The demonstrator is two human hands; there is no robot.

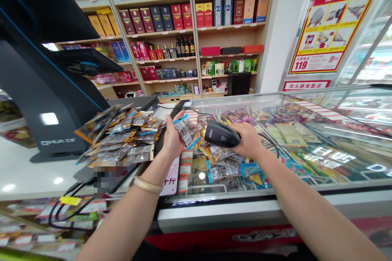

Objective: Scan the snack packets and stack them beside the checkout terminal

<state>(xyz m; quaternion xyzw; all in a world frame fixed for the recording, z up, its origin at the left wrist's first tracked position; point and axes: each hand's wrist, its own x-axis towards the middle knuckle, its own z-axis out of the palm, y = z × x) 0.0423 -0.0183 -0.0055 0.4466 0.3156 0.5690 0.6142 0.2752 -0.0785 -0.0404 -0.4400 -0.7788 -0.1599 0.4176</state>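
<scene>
My left hand (173, 136) is closed on a small snack packet (185, 129) with blue ends, its printed side turned up. In my right hand (248, 140) is a black barcode scanner (222, 133), its head pointing left at the packet from a short distance. Beneath the scanner, several similar packets (225, 171) lie on the glass top of the display freezer. A large heap of such packets (122, 134) is piled on the counter left of my left hand. The scanner's trigger is hidden from view.
A checkout terminal (58, 102) on a dark stand rises at the left of the white counter (18, 175). The glass-topped freezer (306, 106) extends right. The scanner's cable (272, 140) trails behind my right hand. Shelves of boxed bottles (159, 18) stand at the back.
</scene>
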